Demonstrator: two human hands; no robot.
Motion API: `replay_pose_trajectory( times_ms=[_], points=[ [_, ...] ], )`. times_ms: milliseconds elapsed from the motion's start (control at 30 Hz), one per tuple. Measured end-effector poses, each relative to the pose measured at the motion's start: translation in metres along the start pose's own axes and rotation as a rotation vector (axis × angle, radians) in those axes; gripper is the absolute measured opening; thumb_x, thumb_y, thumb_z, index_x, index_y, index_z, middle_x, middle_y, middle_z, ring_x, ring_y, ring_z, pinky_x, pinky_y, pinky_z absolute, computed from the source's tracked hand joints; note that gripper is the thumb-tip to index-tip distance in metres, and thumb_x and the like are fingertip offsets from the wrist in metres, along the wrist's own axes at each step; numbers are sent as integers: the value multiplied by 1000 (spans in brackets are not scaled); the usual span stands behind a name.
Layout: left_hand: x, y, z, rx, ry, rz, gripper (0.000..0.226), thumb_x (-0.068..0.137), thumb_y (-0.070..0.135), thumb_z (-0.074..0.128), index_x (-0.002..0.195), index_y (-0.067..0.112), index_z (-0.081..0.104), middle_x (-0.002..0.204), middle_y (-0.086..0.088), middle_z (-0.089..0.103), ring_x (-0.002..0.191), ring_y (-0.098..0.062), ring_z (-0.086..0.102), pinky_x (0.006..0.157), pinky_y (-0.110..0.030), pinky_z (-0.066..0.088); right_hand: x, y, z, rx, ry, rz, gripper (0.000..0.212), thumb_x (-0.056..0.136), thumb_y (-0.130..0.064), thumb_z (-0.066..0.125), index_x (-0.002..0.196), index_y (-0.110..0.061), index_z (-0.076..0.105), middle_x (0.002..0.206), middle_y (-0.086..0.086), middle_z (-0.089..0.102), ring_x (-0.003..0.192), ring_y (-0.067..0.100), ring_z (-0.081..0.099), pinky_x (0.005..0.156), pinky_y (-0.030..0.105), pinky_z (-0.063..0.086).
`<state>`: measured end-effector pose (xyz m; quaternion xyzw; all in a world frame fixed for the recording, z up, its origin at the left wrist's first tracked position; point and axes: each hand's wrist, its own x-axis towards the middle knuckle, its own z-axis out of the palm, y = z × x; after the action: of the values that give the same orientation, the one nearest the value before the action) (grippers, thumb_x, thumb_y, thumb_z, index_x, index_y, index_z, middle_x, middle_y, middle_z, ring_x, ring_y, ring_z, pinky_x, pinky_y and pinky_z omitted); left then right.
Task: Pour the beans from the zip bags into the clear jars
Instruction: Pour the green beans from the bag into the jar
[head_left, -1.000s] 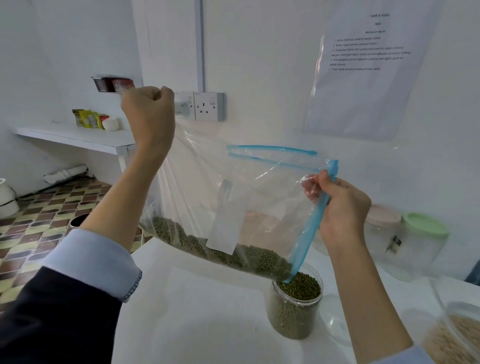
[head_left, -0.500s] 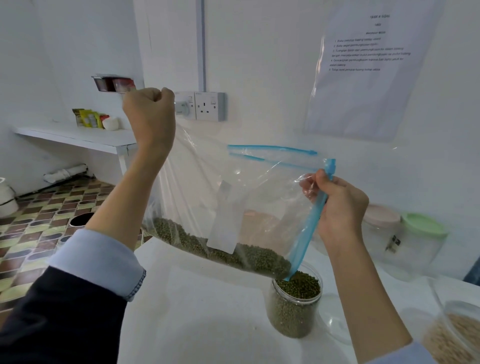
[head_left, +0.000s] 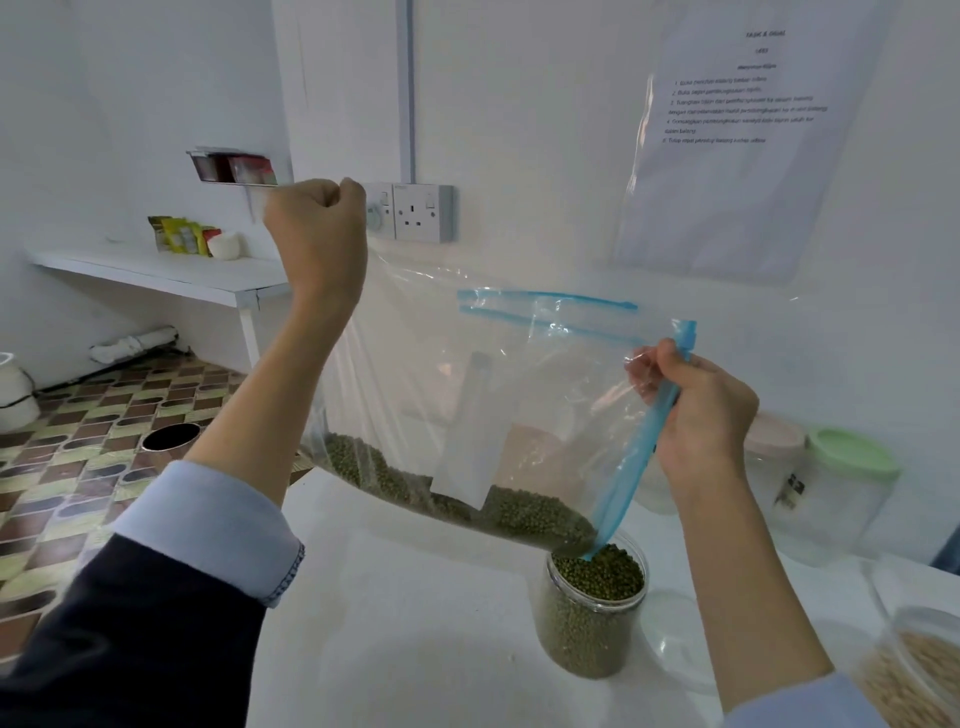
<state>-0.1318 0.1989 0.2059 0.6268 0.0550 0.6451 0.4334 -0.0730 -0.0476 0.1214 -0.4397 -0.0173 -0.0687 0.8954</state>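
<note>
A clear zip bag (head_left: 524, 384) with a blue zip strip hangs tilted above the white table (head_left: 415, 623). My left hand (head_left: 317, 228) grips its raised bottom corner high up. My right hand (head_left: 701, 410) pinches the blue zip edge, holding the mouth open. Green beans (head_left: 530, 514) lie along the bag's low side, down to the corner at the mouth. That corner sits right over a clear jar (head_left: 592, 613), which is nearly full of green beans.
Two lidded plastic containers (head_left: 831, 493), one with a green lid, stand against the wall on the right. A jar of pale grains (head_left: 914, 670) is at the lower right, and a clear lid (head_left: 680, 639) lies beside the bean jar. A sheet (head_left: 727, 130) hangs on the wall.
The beans have slid a little further toward the bag's lower corner above the jar. Both hands keep nearly the same hold and height.
</note>
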Motion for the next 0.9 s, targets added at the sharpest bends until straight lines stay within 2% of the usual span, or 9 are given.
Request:
replay_pose_trajectory(
  times_ms=[100,267,400,500,800,900],
  points=[
    [-2,0,4,2,-16,-3,46,77,0,47,47,19,17,35,9,10,41,-7,7,43,-12,16,-2,5,0,-45,-45,13,13,85,-1,66,72,0,64,57,4,67,52,14,64,66,25,56],
    [4,0,2,6,4,-9,47,78,-1,47,46,19,18,33,11,11,41,-6,8,43,-7,18,-1,0,-3,17,-15,-3,16,86,0,65,70,-2,65,56,3,66,54,14,63,77,31,57],
    [9,1,1,33,-4,-2,44,77,2,47,46,17,20,33,10,12,43,-7,10,44,-9,19,-9,7,-2,-4,-68,31,14,86,-2,65,72,-3,65,59,3,68,55,14,65,70,27,57],
    [12,2,0,22,-5,22,43,75,4,48,45,17,21,33,9,13,46,-10,11,46,-7,21,-8,3,-7,34,-35,27,13,86,-3,65,73,-4,66,62,4,68,58,16,65,70,26,56],
    [5,9,4,19,-18,40,46,78,-3,47,44,17,22,29,10,15,35,-6,13,46,-3,24,-7,-2,-6,28,-33,15,15,86,-2,65,70,-4,65,59,3,68,56,15,64,72,28,58],
    [3,11,5,34,-22,47,46,78,-4,47,45,17,21,30,10,15,35,-7,13,44,-4,22,-9,4,-6,12,-58,49,14,86,-2,65,72,-4,64,59,4,68,56,15,64,66,25,56]
  ],
)
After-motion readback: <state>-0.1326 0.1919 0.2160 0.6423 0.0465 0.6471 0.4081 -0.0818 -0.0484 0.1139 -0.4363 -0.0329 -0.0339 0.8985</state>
